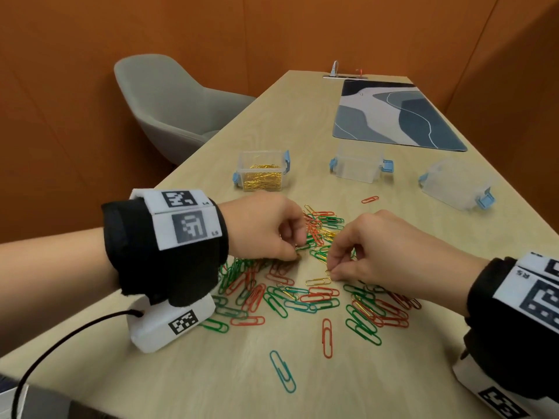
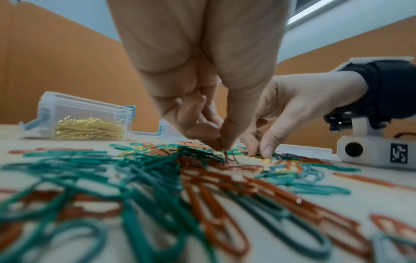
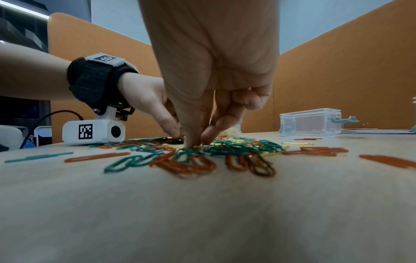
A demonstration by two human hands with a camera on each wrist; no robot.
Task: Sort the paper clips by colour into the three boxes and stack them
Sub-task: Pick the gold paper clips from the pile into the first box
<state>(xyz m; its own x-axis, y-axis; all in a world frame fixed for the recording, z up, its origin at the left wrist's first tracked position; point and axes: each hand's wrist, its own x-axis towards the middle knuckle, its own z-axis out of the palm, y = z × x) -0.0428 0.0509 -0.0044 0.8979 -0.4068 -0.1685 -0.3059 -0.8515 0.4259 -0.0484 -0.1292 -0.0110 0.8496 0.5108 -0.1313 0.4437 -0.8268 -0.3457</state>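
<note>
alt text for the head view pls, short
Both hands, left hand and right hand, pinch at a pile of red, green and gold paper clips on a wooden table. Behind stand a box of gold clips and two empty boxes.

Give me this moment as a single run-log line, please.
phase: sorting gold | left hand: pinching in clip pile | right hand: pinching gold clip | gold box: part filled | other two boxes: look empty

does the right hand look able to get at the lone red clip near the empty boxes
Probably yes: the red clip lies alone on bare table beyond the right hand, with nothing between them.
</note>
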